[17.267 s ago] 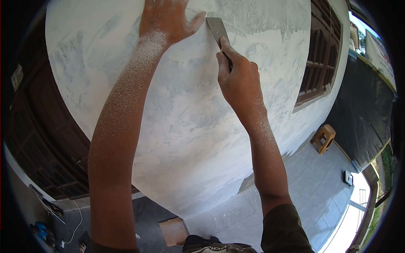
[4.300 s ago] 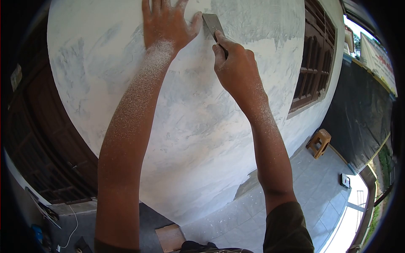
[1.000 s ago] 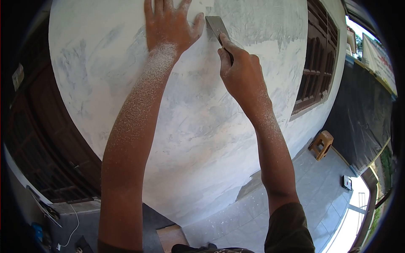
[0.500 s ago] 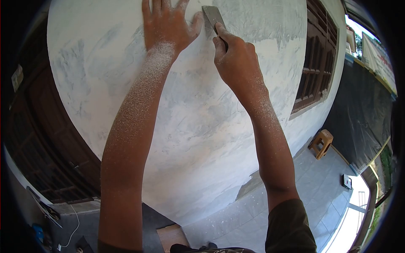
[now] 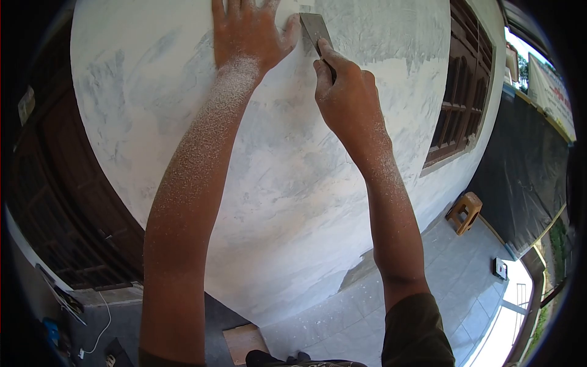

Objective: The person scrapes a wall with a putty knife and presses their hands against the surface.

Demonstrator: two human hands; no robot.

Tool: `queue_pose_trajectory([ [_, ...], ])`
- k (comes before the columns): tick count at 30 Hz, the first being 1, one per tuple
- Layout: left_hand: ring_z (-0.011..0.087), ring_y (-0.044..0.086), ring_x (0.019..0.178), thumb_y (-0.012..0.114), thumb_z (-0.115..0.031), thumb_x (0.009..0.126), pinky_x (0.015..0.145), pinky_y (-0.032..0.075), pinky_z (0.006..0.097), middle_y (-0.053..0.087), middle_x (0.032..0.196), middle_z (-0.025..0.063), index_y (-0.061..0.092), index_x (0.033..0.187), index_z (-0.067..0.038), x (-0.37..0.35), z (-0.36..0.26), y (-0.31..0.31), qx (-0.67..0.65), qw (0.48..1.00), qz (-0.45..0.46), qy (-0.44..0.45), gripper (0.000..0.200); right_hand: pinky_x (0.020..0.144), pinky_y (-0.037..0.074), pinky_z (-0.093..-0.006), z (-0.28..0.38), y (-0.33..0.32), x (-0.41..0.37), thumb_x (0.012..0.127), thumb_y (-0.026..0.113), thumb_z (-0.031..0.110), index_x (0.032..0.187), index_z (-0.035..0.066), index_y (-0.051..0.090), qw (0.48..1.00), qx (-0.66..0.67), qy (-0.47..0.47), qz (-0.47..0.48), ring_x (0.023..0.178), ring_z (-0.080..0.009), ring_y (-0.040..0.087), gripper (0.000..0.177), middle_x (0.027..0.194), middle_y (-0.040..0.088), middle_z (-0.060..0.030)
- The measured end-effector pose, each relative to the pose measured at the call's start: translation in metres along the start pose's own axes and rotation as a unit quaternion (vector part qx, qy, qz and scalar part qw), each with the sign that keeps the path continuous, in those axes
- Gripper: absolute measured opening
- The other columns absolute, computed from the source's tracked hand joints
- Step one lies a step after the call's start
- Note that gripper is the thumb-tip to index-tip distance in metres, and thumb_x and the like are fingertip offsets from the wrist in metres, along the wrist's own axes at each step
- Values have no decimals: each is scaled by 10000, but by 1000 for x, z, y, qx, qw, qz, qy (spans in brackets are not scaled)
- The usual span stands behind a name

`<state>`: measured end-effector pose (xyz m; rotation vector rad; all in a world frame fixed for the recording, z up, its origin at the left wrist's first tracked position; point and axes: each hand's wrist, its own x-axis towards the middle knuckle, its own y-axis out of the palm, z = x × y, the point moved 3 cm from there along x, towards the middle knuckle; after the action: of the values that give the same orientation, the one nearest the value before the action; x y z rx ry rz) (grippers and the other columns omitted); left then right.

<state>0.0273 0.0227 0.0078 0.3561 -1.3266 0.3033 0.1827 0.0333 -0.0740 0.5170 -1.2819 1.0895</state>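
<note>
Before me stands a wall (image 5: 287,177) with patchy white and grey plaster. My left hand (image 5: 252,35) lies flat on it near the top of the view, fingers spread, their tips partly cut off by the frame edge. White dust covers that wrist and forearm. My right hand (image 5: 348,82) is closed around the handle of a scraper (image 5: 314,28), index finger stretched along the blade. The metal blade points up and to the left against the wall, just right of my left thumb. Specks of dust also dot my right wrist.
A brown shuttered window (image 5: 463,85) is at the right, a dark wooden door (image 5: 79,189) at the left. On the tiled floor (image 5: 428,275) stands a tan plastic stool (image 5: 465,213). A white cable (image 5: 107,324) lies at lower left, and a dark sheet (image 5: 523,165) hangs at the far right.
Both hands and the scraper appear slightly lower and to the right in the view, and the wall has shifted a little too. The grip on the scraper looks the same.
</note>
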Motion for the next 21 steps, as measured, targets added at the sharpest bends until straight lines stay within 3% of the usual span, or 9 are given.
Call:
queue_pose_trajectory([
  [6, 350, 44, 1588, 488, -555, 980, 1279, 56, 540, 89, 1699, 236, 343, 1601, -171, -1, 1, 3, -13, 999, -25, 16, 744, 699, 633, -464, 3, -5, 3, 1057, 539, 189, 1331, 51, 666, 999, 7, 34, 19, 769, -345, 763, 332, 890, 751, -232],
  [9, 351, 38, 1589, 489, -559, 978, 1278, 51, 542, 88, 1698, 239, 347, 1599, -166, 0, 0, -1, -9, 1000, 0, 0, 748, 704, 632, -469, -2, -3, -2, 1059, 536, 191, 1330, 50, 665, 1000, 4, 0, -3, 783, -350, 762, 332, 892, 751, -227],
  [17, 354, 48, 1588, 504, -553, 974, 1274, 67, 558, 95, 1697, 241, 346, 1600, -175, 0, -2, -5, 13, 1000, 9, 4, 749, 696, 636, -458, 2, -7, -3, 1058, 533, 190, 1346, 48, 655, 998, 11, 39, 38, 768, -359, 762, 342, 891, 752, -228],
  [21, 354, 44, 1588, 507, -551, 972, 1273, 69, 560, 95, 1697, 243, 345, 1600, -176, 0, 1, 2, 13, 1000, 4, 13, 749, 705, 638, -455, -1, -1, 1, 1058, 533, 189, 1346, 49, 654, 1000, 4, -2, -6, 773, -353, 764, 342, 902, 754, -227],
])
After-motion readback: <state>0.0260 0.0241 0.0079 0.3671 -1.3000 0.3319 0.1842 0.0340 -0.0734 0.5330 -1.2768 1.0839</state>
